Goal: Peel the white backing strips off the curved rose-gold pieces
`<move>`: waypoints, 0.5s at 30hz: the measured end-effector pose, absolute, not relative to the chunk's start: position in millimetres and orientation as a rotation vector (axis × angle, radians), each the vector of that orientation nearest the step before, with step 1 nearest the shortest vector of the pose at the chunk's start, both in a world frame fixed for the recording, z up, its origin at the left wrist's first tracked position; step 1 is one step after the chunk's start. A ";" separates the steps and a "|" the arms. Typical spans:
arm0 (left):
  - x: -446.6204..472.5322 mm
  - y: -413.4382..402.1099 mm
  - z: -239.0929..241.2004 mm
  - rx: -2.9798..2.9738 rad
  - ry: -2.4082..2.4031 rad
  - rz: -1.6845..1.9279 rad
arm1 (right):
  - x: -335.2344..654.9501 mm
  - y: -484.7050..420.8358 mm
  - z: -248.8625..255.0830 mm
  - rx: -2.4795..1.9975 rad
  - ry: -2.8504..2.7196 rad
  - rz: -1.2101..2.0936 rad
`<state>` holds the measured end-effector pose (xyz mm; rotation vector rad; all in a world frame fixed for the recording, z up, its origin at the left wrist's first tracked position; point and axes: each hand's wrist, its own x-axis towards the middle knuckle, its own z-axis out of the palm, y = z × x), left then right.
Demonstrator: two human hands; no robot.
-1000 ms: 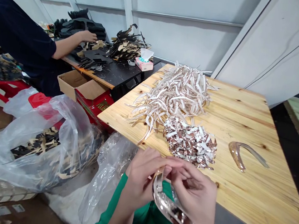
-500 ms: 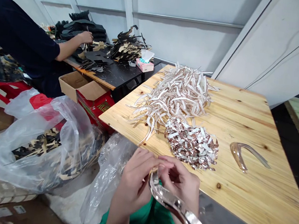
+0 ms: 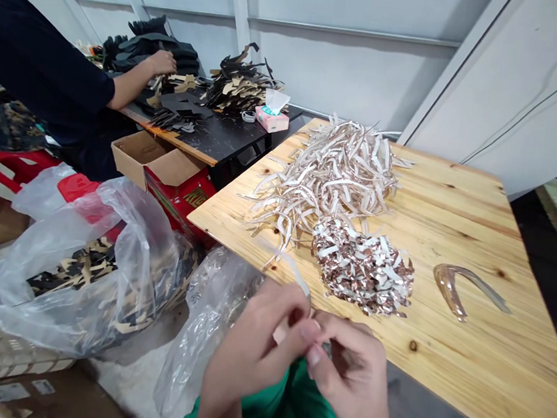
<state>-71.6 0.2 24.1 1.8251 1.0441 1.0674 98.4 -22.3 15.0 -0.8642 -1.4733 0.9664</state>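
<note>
My left hand [image 3: 256, 344] is closed on a pale, curved strip [image 3: 297, 270], whose blurred end sticks out past the fingers toward the table. Beside it, my right hand [image 3: 358, 372] is pinched, its thumb and fingertips meeting my left thumb. Whatever lies between the right fingertips is hidden. Just beyond the hands sits a heap of small shiny rose-gold and white scraps [image 3: 365, 269]. Behind that lies a bigger tangled pile of long white and rose-gold strips [image 3: 338, 165]. A bent, glossy clear-and-gold strip [image 3: 445, 292] rests alone on the right.
The wooden table [image 3: 472, 365] has its near edge just past my hands. At left are a clear plastic bag [image 3: 133, 286] of scraps, an open carton [image 3: 151, 154] and a white basket [image 3: 15, 357]. A co-worker [image 3: 38, 61] reaches over a black table [image 3: 221, 137].
The shiny strip that trailed to the lower right over my right wrist is gone from there. A pale strip now points up and left from my left hand. Both hands have shifted slightly.
</note>
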 end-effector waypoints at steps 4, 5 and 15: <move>-71.1 -0.3 22.6 1.872 0.781 1.079 | 95.5 -21.9 13.4 -0.784 -1.367 0.981; -70.7 0.1 21.9 1.879 0.764 1.091 | 95.6 -22.3 13.1 -0.786 -1.355 0.974; -63.2 8.9 8.9 2.088 0.692 1.286 | 96.9 -24.6 12.3 -0.850 -1.435 0.905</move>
